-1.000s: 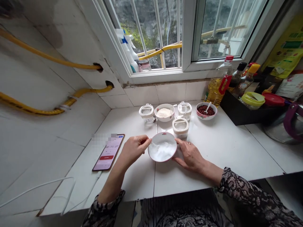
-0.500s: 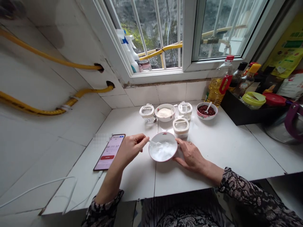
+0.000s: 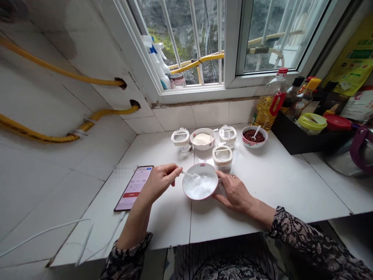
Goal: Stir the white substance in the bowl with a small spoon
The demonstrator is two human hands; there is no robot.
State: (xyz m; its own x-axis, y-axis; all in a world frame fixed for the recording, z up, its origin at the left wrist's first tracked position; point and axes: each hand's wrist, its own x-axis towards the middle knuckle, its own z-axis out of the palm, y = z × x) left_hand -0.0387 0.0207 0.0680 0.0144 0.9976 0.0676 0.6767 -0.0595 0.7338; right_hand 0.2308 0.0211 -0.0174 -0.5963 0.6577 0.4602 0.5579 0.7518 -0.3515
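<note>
My left hand [image 3: 166, 178] pinches the handle of a small white spoon [image 3: 189, 174]. The spoon's bowl rests in white powder or grains, perhaps salt or sugar, inside a white bowl [image 3: 201, 168] with a pink rim. On the bowl's right side, my right hand [image 3: 234, 191] grips the rim, thumb low and fingers along the edge. The bowl is tilted a little towards me. Just behind it stands a lidded clear jar [image 3: 222, 158] with white contents.
Behind are a bowl of pale grains [image 3: 203, 139], two more clear jars [image 3: 180, 139] and a bowl of dark red beans [image 3: 254, 136] with a spoon. A phone [image 3: 132, 190] on a cable lies left. An oil bottle [image 3: 266, 107] and a black condiment box [image 3: 303, 136] stand right.
The spoon has turned and shifted slightly in the white grains, its bowl now a little further right. My right hand and the bowl have stayed nearly still.
</note>
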